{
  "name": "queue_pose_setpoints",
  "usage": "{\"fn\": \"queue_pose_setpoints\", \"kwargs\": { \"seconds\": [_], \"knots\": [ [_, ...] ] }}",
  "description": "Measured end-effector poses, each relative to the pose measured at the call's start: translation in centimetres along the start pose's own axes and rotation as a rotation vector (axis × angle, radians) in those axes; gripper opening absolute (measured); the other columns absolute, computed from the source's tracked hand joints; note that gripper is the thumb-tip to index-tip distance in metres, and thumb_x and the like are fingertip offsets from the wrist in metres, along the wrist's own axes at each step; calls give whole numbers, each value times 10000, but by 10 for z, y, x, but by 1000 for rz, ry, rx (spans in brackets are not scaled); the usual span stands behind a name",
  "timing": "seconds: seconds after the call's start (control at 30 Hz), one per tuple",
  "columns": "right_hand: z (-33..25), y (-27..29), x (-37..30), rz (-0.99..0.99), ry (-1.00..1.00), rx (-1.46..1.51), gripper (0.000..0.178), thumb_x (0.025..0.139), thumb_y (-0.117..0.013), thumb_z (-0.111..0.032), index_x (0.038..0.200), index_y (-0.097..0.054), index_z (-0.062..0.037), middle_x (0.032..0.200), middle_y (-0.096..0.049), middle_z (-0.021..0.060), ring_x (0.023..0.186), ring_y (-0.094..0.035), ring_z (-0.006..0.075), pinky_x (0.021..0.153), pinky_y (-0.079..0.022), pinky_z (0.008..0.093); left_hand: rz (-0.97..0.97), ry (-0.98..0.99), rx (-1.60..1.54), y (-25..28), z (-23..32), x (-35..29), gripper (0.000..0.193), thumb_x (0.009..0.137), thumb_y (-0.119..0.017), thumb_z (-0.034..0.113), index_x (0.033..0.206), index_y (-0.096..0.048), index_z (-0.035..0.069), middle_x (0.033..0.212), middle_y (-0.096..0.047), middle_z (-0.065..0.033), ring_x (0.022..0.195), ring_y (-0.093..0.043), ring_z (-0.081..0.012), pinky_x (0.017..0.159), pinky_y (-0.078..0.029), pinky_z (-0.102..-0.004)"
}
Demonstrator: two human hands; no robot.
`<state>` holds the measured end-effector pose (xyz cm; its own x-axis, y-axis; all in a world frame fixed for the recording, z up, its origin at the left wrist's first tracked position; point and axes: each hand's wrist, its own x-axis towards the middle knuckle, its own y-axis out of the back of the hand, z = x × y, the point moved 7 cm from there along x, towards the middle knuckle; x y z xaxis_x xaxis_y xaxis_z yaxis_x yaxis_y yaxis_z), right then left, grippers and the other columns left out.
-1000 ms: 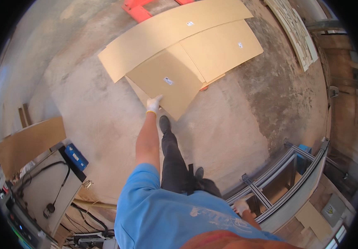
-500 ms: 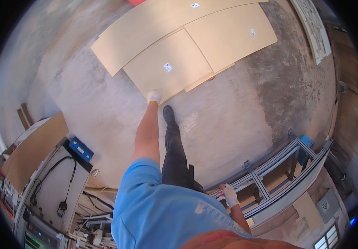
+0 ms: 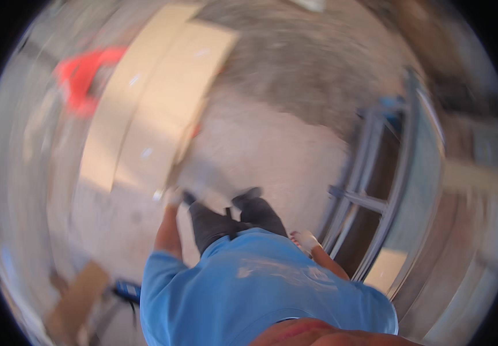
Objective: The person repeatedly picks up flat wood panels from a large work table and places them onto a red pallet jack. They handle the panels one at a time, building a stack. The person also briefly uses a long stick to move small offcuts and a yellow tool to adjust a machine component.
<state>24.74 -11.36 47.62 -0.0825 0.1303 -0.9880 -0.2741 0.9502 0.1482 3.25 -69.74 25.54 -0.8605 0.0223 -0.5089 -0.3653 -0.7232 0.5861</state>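
My left hand, in a pale glove and smeared by motion, is low beside the near corner of the large tan boards. Whether it touches the boards cannot be made out, and its fingers do not show clearly. On the other side of my legs, my right hand hangs beside a metal frame. It wears a whitish glove with reddish fingertips; blur hides how far its fingers are bent. The flat boards lie overlapping, with small white labels on them.
A red piece of equipment shows past the boards' far left side. At lower left are a brown panel and a blue box. The rail frame runs along my right, with a blue part at its far end.
My view has swung to the right, so the boards now appear further left and turned. My left arm has come back from its long reach, nearer my body. Both my feet now show.
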Motion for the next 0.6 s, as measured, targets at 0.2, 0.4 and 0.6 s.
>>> {"fn": "queue_pose_setpoints", "kwargs": {
  "seconds": [0.2,0.4,0.6],
  "knots": [
    [25,149,17,331,308,-429,454,969,-488,-251,1378,-607,-95,1257,-703,144,1089,-701,259,961,-514,403,-262,374,-250,-61,125,-31,367,980,-593,352,1084,-761,43,1066,-751,-128,939,-711,-225,827,-575,-387],
    [40,255,7,542,467,21,452,937,-526,-278,1346,-621,-110,1320,-655,173,1249,-601,346,1035,-469,434,-476,210,117,-164,326,18,333,976,-586,307,1090,-749,40,1063,-745,-125,914,-712,-224,792,-579,-387],
    [110,323,1,628,480,294,437,913,-537,-243,1310,-636,-91,1248,-687,177,1132,-670,324,978,-509,421,-498,84,365,-274,514,103,302,972,-579,262,1096,-737,36,1060,-738,-122,890,-712,-222,757,-582,-387]
  ]
}}
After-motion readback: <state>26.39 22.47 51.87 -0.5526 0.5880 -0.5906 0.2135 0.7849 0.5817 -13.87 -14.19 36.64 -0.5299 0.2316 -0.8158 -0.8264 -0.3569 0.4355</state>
